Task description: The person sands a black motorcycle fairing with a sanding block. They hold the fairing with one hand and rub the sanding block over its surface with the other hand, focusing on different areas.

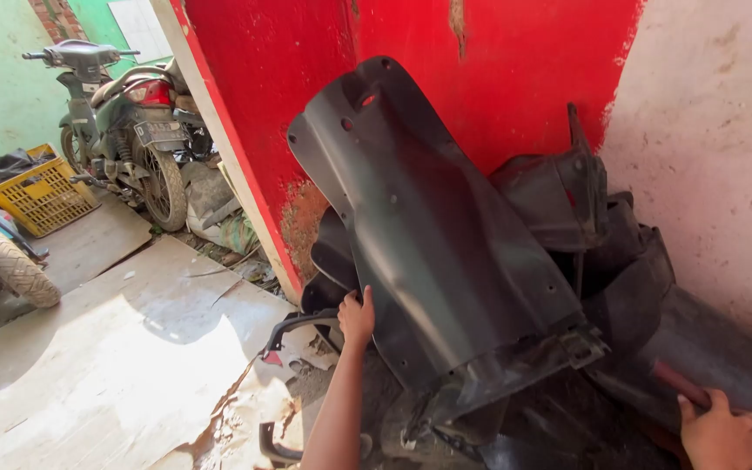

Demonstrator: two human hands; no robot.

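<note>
A large dark grey plastic scooter body panel [428, 226] leans upright against a red wall [498, 70]. My left hand [356, 318] rests on its lower left edge, fingers curled against the plastic. More black plastic fairing pieces [585, 218] are stacked behind it on the right. At the bottom right corner, my right hand [722, 433] is closed around a dark reddish rod-like piece [681, 385] that sticks out of the pile.
A parked motorcycle [124, 113] stands at the back left beside a yellow plastic crate [41, 196]. Another bike's wheel [10, 265] shows at the far left edge. Flat cardboard sheets [132, 348] cover the ground. A pale rough wall [715, 130] rises on the right.
</note>
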